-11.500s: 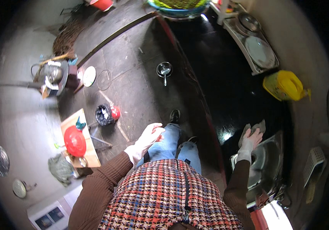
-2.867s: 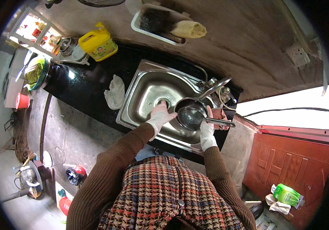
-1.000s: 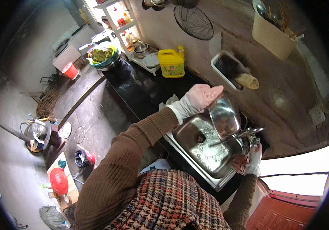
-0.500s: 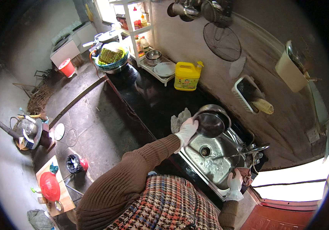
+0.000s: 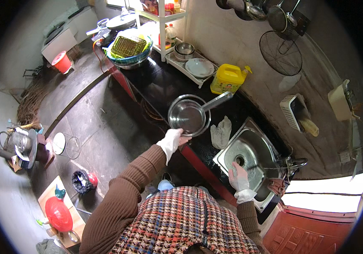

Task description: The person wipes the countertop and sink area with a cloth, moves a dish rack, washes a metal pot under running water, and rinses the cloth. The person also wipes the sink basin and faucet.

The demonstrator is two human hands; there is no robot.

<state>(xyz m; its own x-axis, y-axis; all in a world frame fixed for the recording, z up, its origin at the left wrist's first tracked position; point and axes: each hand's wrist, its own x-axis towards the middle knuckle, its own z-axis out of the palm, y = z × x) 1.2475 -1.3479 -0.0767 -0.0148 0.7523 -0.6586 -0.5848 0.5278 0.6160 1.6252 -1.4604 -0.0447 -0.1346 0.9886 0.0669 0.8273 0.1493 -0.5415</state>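
Observation:
In my left hand (image 5: 173, 142) is the near rim of a round steel bowl (image 5: 208, 122), over the counter edge. A steel water dipper (image 5: 186, 116) appears nested inside it, its broad handle pointing toward the yellow jug. Both hands wear whitish gloves. My right hand (image 5: 238, 178) hovers over the near left side of the steel sink (image 5: 255, 144), fingers stretched out, holding nothing. A grey rag (image 5: 220, 133) lies on the counter between bowl and sink. The tap (image 5: 296, 163) stands at the sink's right, with a reddish-brown cloth (image 5: 277, 186) on the rim nearby.
A yellow jug (image 5: 229, 78) stands by the wall, beside a white rack (image 5: 200, 80) with bowls and a plate. Farther left on the black counter is a blue basket (image 5: 141, 55). A strainer (image 5: 281, 53) and ladles hang on the wall. A red bucket (image 5: 62, 62) stands on the floor.
My left hand has carried the bowl and dipper leftward from above the sink to the counter edge. My right hand has left the reddish-brown cloth and moved left over the sink.

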